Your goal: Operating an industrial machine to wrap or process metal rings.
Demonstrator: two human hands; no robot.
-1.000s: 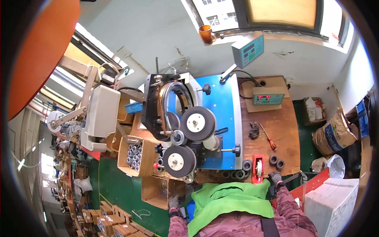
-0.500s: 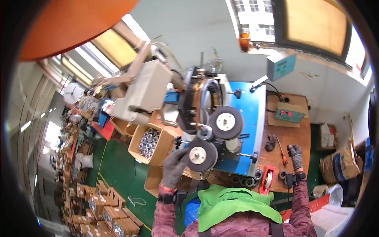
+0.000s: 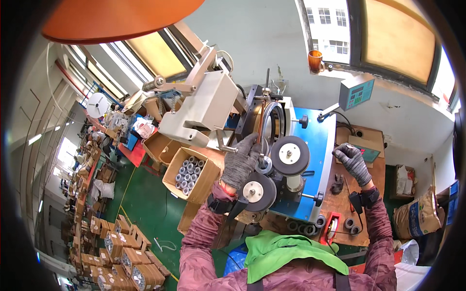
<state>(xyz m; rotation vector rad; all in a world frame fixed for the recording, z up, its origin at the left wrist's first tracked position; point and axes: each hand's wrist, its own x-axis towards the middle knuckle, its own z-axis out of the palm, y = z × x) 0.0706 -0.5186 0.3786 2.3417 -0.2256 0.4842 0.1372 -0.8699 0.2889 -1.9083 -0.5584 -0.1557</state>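
My left hand (image 3: 240, 162), in a grey knit glove, is at the ring winding machine, its bent fingers beside the upright winding ring (image 3: 276, 121) and a small grey ring core (image 3: 264, 165). What those fingers grip is hidden. The core sits between two black rollers with pale hubs, the right roller (image 3: 290, 155) and the front roller (image 3: 259, 192); my left wrist is close to the front one. Over the brown table, right of the blue machine base (image 3: 318, 140), hovers my gloved right hand (image 3: 353, 162). Its fingers are curled together, and anything inside them is out of sight.
Left of the machine stands a carton (image 3: 191, 174) of grey rings. A beige machine head (image 3: 204, 109) juts in above it. Several rings (image 3: 306, 228) and a red tape dispenser (image 3: 331, 227) lie along the front table edge. A control panel (image 3: 357, 92) rises at back right.
My left hand has moved from the front roller's side up to the winding ring and core. My right hand has gone from beside the screwdriver up towards the display box. The view has shifted.
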